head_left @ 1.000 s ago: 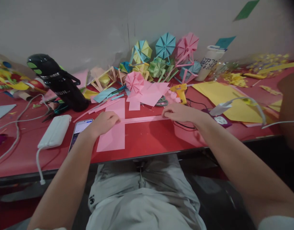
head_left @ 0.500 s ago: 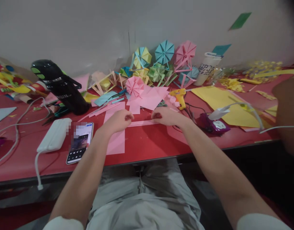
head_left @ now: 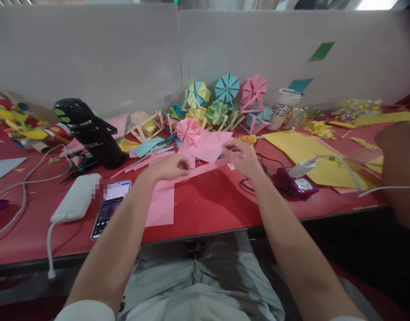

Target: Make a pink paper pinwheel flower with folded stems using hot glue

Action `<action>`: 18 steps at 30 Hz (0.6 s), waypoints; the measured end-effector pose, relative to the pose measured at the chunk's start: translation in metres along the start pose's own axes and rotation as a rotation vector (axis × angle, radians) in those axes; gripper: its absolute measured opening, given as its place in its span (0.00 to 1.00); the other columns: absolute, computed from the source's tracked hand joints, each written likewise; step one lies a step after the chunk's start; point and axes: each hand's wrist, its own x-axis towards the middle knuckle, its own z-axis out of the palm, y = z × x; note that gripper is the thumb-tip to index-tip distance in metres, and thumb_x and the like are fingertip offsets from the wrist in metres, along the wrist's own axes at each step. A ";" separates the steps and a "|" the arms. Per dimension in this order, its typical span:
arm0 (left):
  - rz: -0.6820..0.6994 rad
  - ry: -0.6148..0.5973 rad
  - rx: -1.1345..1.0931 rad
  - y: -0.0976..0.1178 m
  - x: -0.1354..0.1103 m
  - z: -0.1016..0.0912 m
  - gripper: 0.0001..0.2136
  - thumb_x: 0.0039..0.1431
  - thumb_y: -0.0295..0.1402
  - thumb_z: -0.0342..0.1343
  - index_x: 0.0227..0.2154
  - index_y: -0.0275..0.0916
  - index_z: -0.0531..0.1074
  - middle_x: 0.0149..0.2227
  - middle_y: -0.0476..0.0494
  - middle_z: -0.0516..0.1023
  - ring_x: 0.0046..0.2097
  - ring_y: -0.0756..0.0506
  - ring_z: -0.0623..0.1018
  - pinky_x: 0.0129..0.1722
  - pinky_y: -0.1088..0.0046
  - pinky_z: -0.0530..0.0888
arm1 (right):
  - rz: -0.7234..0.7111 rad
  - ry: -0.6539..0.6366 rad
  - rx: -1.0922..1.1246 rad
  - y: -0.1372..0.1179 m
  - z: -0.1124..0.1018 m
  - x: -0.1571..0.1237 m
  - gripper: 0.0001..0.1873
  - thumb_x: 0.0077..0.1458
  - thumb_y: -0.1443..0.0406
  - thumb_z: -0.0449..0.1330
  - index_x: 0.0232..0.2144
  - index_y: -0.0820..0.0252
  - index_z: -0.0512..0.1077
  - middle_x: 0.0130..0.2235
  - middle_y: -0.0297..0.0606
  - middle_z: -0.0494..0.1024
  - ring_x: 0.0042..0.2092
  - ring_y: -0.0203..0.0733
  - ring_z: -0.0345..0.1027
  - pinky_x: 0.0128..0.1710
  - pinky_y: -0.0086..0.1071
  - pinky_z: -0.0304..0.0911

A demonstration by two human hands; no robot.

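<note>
A narrow pink paper strip (head_left: 203, 169) runs between my two hands above the red table (head_left: 208, 205). My left hand (head_left: 170, 166) pinches its left end, fingers closed. My right hand (head_left: 241, 156) grips the right end, lifted slightly off the table. Under the left hand lies a pink paper sheet (head_left: 161, 205). Just behind the hands lie a pink folded rosette (head_left: 188, 130) and a larger pink paper piece (head_left: 210, 145).
A phone (head_left: 109, 208) and a white power bank (head_left: 74, 197) with cable lie left. A black bottle (head_left: 89, 131) stands behind them. Paper pinwheels (head_left: 225, 96), a yellow glue gun (head_left: 248, 138), yellow sheets (head_left: 312, 154), a purple device (head_left: 297, 183) and another person's arm (head_left: 399, 165) are right.
Both hands drew closer together along the strip and lifted it; its right end now rises off the table. The camera tilted up a little.
</note>
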 end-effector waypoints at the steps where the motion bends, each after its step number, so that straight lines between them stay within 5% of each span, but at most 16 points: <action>1: 0.000 0.044 -0.043 -0.002 -0.003 -0.006 0.03 0.53 0.29 0.59 0.31 0.38 0.75 0.36 0.44 0.81 0.39 0.45 0.79 0.40 0.69 0.71 | 0.021 0.145 0.051 0.002 -0.002 0.002 0.11 0.58 0.56 0.61 0.35 0.57 0.75 0.38 0.40 0.81 0.39 0.41 0.74 0.42 0.36 0.68; 4: 0.001 0.208 -0.242 -0.008 -0.010 -0.019 0.05 0.52 0.34 0.63 0.31 0.39 0.76 0.34 0.44 0.80 0.36 0.47 0.77 0.38 0.69 0.72 | 0.173 0.327 0.214 0.008 -0.003 0.004 0.18 0.56 0.48 0.62 0.34 0.57 0.74 0.34 0.38 0.80 0.34 0.38 0.73 0.36 0.34 0.69; 10: -0.117 0.479 -0.741 -0.013 0.004 0.011 0.12 0.45 0.32 0.70 0.31 0.37 0.74 0.29 0.47 0.76 0.31 0.50 0.75 0.32 0.72 0.74 | 0.319 -0.020 0.252 0.005 0.011 0.001 0.26 0.50 0.41 0.63 0.30 0.58 0.76 0.31 0.40 0.80 0.29 0.37 0.70 0.29 0.32 0.67; 18: -0.152 0.424 -0.980 -0.009 0.018 0.045 0.09 0.51 0.25 0.67 0.34 0.36 0.74 0.30 0.48 0.77 0.31 0.51 0.76 0.37 0.71 0.76 | 0.344 -0.124 0.237 -0.005 0.017 -0.006 0.26 0.50 0.41 0.62 0.28 0.58 0.75 0.29 0.40 0.78 0.30 0.38 0.69 0.31 0.33 0.64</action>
